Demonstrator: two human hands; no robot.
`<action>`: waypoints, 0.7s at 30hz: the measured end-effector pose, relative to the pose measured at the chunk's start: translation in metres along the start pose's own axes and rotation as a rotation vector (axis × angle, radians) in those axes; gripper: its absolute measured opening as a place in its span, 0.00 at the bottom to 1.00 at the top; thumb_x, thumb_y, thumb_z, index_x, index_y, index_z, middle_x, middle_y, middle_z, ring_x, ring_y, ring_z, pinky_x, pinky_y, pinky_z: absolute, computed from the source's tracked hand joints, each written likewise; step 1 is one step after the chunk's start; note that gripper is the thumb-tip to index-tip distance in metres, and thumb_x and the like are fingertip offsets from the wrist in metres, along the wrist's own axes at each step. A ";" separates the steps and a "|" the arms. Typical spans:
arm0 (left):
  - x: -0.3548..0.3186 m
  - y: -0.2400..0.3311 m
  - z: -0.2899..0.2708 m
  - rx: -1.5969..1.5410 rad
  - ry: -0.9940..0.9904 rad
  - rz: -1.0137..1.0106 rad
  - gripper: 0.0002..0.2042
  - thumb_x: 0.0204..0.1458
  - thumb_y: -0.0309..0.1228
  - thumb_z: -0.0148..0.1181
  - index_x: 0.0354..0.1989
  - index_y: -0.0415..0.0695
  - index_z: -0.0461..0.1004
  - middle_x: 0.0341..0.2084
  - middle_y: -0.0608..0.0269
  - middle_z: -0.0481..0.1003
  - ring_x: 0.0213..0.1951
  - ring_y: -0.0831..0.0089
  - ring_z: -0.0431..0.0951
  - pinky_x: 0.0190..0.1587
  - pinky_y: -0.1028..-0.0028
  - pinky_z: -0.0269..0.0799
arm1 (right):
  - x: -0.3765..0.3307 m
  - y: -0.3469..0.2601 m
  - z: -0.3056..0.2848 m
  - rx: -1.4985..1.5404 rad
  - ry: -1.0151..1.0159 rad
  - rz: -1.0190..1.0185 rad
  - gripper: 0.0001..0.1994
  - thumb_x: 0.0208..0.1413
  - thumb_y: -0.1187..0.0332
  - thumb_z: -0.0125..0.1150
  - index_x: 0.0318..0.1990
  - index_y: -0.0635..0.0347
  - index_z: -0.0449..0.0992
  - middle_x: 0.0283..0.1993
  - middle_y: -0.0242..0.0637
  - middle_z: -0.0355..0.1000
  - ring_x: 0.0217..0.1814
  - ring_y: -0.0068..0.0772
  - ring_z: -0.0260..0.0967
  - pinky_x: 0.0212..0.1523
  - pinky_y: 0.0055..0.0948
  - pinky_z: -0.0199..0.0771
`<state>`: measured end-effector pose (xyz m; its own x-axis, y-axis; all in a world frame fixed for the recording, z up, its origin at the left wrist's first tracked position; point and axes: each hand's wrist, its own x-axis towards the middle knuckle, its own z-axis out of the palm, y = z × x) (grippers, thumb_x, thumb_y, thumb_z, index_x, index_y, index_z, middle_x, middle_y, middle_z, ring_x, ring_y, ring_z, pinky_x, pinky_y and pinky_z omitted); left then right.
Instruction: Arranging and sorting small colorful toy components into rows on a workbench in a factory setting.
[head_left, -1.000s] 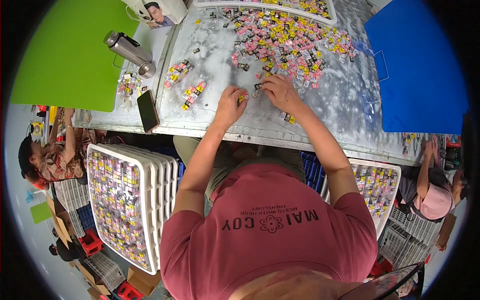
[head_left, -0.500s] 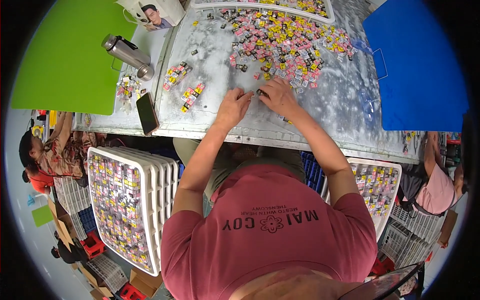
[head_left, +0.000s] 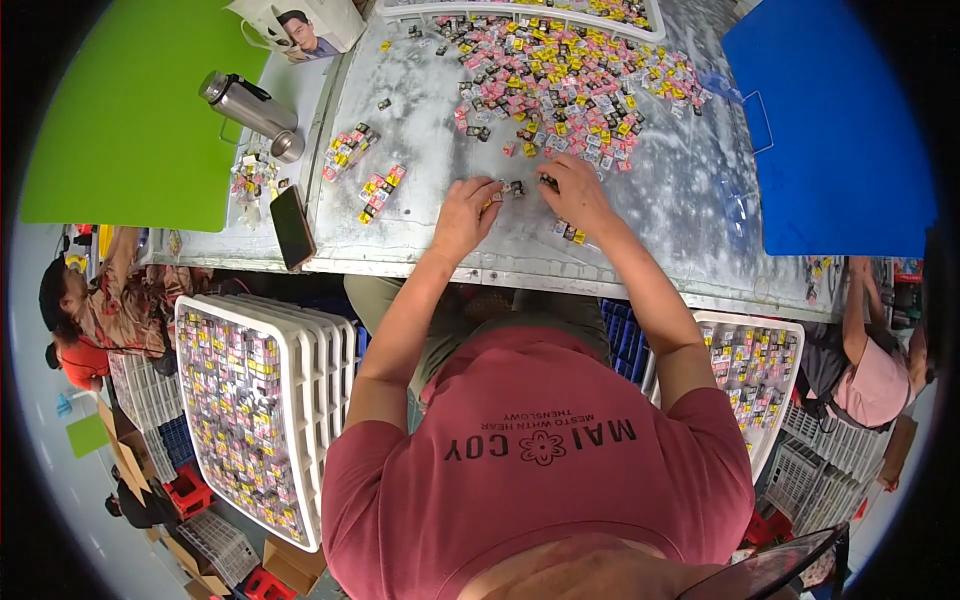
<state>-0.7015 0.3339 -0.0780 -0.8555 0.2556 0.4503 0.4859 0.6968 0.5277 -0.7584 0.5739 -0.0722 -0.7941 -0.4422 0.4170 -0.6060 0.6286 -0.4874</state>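
On the grey metal tabletop, my left hand (head_left: 466, 215) curls its fingers round a few small square pieces (head_left: 494, 198), partly covered by the fingertips. My right hand (head_left: 582, 196) pinches a small black piece (head_left: 548, 183) between thumb and fingers. In the gap between the hands lies a small black-and-white piece (head_left: 516, 188), close to the left fingertips. Beside my right wrist rests a short row of yellow and black pieces (head_left: 570, 232). Beyond my hands spreads a loose heap of small pink, yellow, black and white pieces (head_left: 560, 80).
Two grouped blocks of pieces (head_left: 350, 150) sit to the left. A phone (head_left: 292, 228), a steel flask (head_left: 248, 106) and a bag (head_left: 300, 28) stand farther left. A white tray (head_left: 520, 10) is at the back. Filled white trays (head_left: 310, 400) flank me; a blue board (head_left: 850, 130) rises right.
My right hand has shifted right, away from my left, with the black piece. The black-and-white piece between the hands and more of the row by my right wrist now show.
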 end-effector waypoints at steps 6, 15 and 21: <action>0.002 0.000 -0.001 -0.019 -0.041 0.021 0.15 0.50 0.25 0.68 0.48 0.45 0.80 0.50 0.61 0.79 0.44 0.56 0.76 0.49 0.61 0.72 | 0.008 -0.008 0.013 -0.038 -0.024 0.044 0.13 0.48 0.71 0.68 0.44 0.59 0.81 0.42 0.41 0.74 0.49 0.48 0.73 0.51 0.46 0.71; 0.007 0.010 -0.005 0.007 -0.026 0.036 0.18 0.51 0.26 0.67 0.53 0.48 0.81 0.53 0.63 0.78 0.43 0.57 0.75 0.49 0.62 0.72 | -0.001 -0.017 -0.018 0.048 -0.088 0.020 0.13 0.49 0.69 0.69 0.44 0.57 0.81 0.43 0.39 0.75 0.50 0.46 0.73 0.53 0.45 0.70; 0.003 0.008 -0.001 0.106 -0.079 0.095 0.18 0.52 0.27 0.67 0.53 0.52 0.82 0.54 0.67 0.78 0.40 0.62 0.73 0.47 0.65 0.73 | -0.009 -0.007 -0.014 -0.028 -0.155 0.079 0.12 0.50 0.68 0.69 0.42 0.57 0.80 0.42 0.39 0.75 0.48 0.47 0.74 0.51 0.45 0.71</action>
<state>-0.7002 0.3397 -0.0722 -0.8200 0.3727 0.4344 0.5473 0.7325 0.4048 -0.7460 0.5831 -0.0617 -0.8383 -0.4824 0.2539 -0.5414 0.6822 -0.4914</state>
